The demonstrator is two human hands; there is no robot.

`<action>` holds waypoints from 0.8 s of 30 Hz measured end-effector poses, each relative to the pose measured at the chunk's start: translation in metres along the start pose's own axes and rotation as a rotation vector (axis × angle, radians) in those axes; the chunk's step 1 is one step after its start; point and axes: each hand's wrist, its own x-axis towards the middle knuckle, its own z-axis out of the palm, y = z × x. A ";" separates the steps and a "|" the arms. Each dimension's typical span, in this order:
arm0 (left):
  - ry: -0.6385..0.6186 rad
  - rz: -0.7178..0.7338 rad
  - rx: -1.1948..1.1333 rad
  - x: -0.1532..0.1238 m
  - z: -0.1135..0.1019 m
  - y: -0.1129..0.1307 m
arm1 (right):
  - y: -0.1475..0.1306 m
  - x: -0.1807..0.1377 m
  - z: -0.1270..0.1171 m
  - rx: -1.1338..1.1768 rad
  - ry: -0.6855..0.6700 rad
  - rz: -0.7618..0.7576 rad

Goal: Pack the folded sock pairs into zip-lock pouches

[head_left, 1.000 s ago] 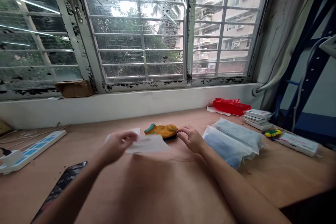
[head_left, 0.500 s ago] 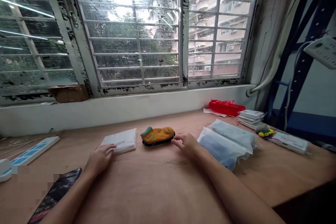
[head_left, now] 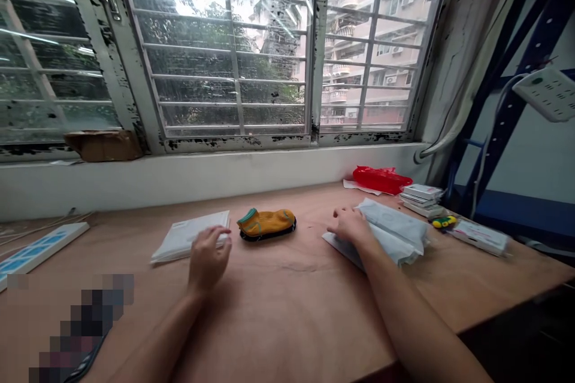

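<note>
**Q:** Two hands in view, what's each one at?

**A:** Left hand (head_left: 209, 257) is at the near edge of a white paper packet (head_left: 188, 236), right hand (head_left: 350, 226) is on a translucent plastic bag (head_left: 390, 230) holding something pale. Both lie flat on the wooden desk (head_left: 287, 305), the packet left of centre, the bag right of it.

**Q:** State of the grip?

**A:** Left: fingers loosely curled and parted, no pinch. Right: fingers close together, pressed down on the bag's near side. Might be holding it, might only be resting, can't tell from this angle.

**Q:** Why are things placed like that?

**A:** Seems they're kept apart in a row so each stays separate: packet, then an orange ankle sock (head_left: 266, 222) with teal trim on a black base (head_left: 269, 237), then the bag. Right hand's pressure looks like it's steadying the bag.

**Q:** Brands, labels, writing?

**A:** Nothing readable. The packet has faint print, too small. Same for the stacked white boxes (head_left: 421, 197) and the white carton (head_left: 480, 237) beside a small yellow-green toy (head_left: 444, 222). A red plastic bag (head_left: 381, 179) lies by the wall, and a blue-and-white power strip (head_left: 40, 248) at the left edge shows no legible text.
</note>
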 end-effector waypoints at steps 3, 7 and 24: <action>-0.094 0.115 -0.027 -0.018 0.014 0.008 | 0.016 0.007 -0.005 -0.029 -0.003 0.166; -0.116 0.121 -0.048 -0.021 0.017 0.005 | 0.035 0.012 -0.012 -0.038 -0.076 0.283; -0.175 0.208 -0.513 -0.034 -0.004 0.060 | -0.107 -0.073 -0.041 0.149 0.117 -0.987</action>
